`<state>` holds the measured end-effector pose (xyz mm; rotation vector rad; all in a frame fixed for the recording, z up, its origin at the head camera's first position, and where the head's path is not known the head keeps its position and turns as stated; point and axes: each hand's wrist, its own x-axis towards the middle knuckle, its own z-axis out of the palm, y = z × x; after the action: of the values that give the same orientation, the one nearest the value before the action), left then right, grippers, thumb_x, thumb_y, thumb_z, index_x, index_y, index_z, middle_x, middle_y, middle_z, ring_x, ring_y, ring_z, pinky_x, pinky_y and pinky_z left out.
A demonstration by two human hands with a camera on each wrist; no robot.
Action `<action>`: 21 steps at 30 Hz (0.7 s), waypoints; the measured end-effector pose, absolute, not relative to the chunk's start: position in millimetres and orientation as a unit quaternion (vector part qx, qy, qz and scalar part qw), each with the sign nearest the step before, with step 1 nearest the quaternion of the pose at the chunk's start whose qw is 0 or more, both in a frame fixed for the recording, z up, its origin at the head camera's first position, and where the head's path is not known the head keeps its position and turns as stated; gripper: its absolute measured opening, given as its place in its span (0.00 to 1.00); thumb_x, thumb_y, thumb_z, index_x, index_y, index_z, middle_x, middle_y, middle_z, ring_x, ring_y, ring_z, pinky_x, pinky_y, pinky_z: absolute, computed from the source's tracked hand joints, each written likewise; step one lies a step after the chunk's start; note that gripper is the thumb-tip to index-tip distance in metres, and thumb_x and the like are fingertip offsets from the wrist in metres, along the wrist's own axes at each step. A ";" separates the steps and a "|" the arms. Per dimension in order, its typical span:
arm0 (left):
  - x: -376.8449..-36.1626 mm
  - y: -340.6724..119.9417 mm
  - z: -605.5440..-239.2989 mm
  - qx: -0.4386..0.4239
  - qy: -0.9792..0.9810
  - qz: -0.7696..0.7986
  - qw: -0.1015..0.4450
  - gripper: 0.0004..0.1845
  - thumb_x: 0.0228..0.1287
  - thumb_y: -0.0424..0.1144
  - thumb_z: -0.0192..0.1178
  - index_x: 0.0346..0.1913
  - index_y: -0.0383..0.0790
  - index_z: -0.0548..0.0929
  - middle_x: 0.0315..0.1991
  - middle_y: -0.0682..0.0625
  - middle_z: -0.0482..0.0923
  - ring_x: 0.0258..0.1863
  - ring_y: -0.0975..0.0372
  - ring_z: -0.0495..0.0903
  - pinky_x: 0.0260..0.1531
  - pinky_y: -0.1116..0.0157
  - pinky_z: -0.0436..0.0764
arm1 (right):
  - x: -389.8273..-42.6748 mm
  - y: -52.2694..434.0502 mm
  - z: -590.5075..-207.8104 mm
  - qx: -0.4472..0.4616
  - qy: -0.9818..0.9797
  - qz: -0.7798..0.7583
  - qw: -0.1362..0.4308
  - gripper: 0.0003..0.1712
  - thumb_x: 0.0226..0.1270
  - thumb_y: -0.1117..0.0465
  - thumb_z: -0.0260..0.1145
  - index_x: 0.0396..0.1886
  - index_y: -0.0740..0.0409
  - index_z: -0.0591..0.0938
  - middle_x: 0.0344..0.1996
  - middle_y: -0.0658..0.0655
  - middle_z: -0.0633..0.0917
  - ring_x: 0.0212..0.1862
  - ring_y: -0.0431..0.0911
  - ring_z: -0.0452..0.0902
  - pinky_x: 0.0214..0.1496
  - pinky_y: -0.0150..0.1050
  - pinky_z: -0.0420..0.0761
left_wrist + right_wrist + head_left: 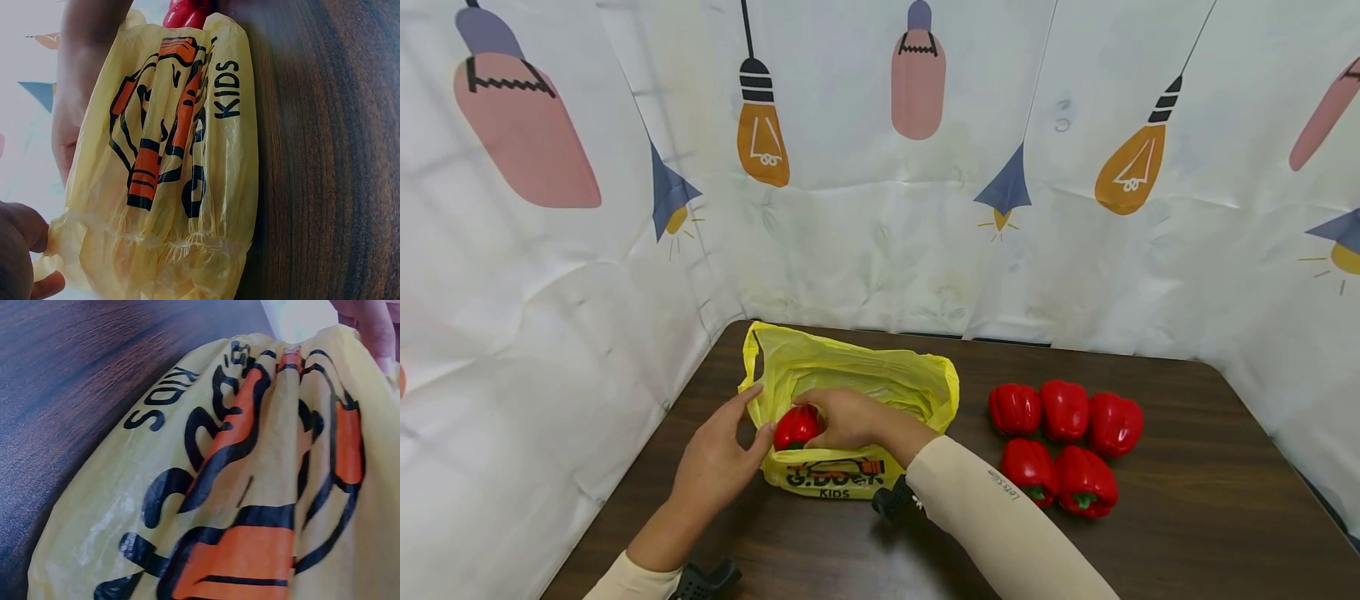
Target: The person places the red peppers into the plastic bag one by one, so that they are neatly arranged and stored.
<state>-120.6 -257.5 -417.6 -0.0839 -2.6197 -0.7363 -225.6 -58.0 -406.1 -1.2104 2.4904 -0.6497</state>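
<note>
A yellow plastic bag [782,479] with black and orange print stands on the table, its mouth spread and facing up. My right hand [853,417] reaches into the mouth and grips a red bell pepper [796,428] inside, near the left end. At that left end, my left hand [722,450] pinches the bag's edge; in the left wrist view its thumb and finger [28,225] close on the yellow film. The printed front wall [262,506] fills much of the right wrist view, hiding the pepper and right hand there.
Several red bell peppers [1064,412] sit in two rows on the dark wooden table [1210,500], right of the bag. A white sheet [865,250] printed with lamps hangs behind the table and along its left side.
</note>
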 end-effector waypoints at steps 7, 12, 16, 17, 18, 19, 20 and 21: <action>-120.0 -257.5 -415.8 -0.026 -0.944 -0.262 0.198 0.33 0.65 0.39 0.69 0.72 0.39 0.73 0.62 0.35 0.78 0.57 0.41 0.79 0.51 0.38 0.79 | -224.6 -49.6 -393.7 -0.401 0.871 -0.242 0.149 0.40 0.65 0.50 0.75 0.75 0.52 0.72 0.68 0.52 0.77 0.66 0.48 0.75 0.65 0.41 0.75; -120.1 -257.8 -413.6 -0.024 -0.946 -0.258 0.196 0.33 0.65 0.40 0.70 0.72 0.38 0.73 0.62 0.35 0.78 0.55 0.42 0.80 0.50 0.39 0.79 | -221.9 -37.8 -380.5 -0.398 0.873 -0.243 0.145 0.37 0.68 0.50 0.73 0.74 0.51 0.73 0.69 0.50 0.76 0.67 0.50 0.74 0.66 0.44 0.75; -119.4 -258.2 -412.1 -0.021 -0.948 -0.254 0.192 0.33 0.65 0.40 0.69 0.72 0.38 0.72 0.63 0.34 0.77 0.57 0.41 0.79 0.52 0.38 0.78 | -218.9 -26.7 -371.5 -0.405 0.870 -0.245 0.140 0.35 0.68 0.48 0.72 0.73 0.49 0.74 0.67 0.50 0.78 0.66 0.50 0.75 0.63 0.44 0.77; -119.0 -258.4 -411.9 -0.020 -0.948 -0.253 0.191 0.33 0.65 0.40 0.69 0.72 0.38 0.72 0.63 0.34 0.77 0.57 0.41 0.79 0.52 0.38 0.78 | -217.8 -23.9 -369.4 -0.407 0.869 -0.244 0.138 0.35 0.68 0.48 0.72 0.73 0.49 0.74 0.66 0.49 0.79 0.65 0.49 0.76 0.63 0.44 0.77; -118.4 -258.6 -411.7 -0.020 -0.948 -0.253 0.189 0.33 0.65 0.40 0.69 0.72 0.38 0.72 0.63 0.34 0.77 0.57 0.40 0.79 0.53 0.38 0.77 | -216.8 -21.1 -367.3 -0.409 0.868 -0.245 0.136 0.35 0.68 0.47 0.72 0.72 0.49 0.74 0.66 0.49 0.79 0.65 0.49 0.76 0.63 0.44 0.77; -117.7 -258.8 -411.5 -0.020 -0.949 -0.253 0.188 0.33 0.65 0.40 0.69 0.72 0.38 0.72 0.63 0.34 0.77 0.58 0.40 0.78 0.54 0.38 0.77 | -215.6 -18.5 -365.4 -0.411 0.868 -0.244 0.136 0.35 0.69 0.47 0.72 0.73 0.48 0.74 0.67 0.49 0.78 0.66 0.48 0.75 0.63 0.44 0.77; -117.0 -259.1 -411.4 -0.019 -0.949 -0.253 0.186 0.33 0.66 0.40 0.69 0.72 0.38 0.72 0.63 0.33 0.76 0.58 0.39 0.78 0.54 0.38 0.77 | -214.0 -15.8 -363.3 -0.414 0.867 -0.244 0.135 0.36 0.69 0.47 0.72 0.73 0.48 0.74 0.67 0.49 0.78 0.66 0.48 0.75 0.64 0.44 0.77; -116.3 -259.3 -411.3 -0.018 -0.950 -0.252 0.185 0.34 0.66 0.40 0.69 0.72 0.38 0.72 0.63 0.33 0.76 0.59 0.39 0.78 0.54 0.37 0.76 | -212.7 -13.3 -361.5 -0.417 0.865 -0.244 0.135 0.36 0.69 0.46 0.71 0.73 0.48 0.74 0.67 0.48 0.78 0.66 0.47 0.75 0.64 0.44 0.77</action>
<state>-116.3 -259.3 -411.3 -0.0511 -2.6761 -0.7104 -212.7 -13.3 -361.5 -1.2071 2.5062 -0.7056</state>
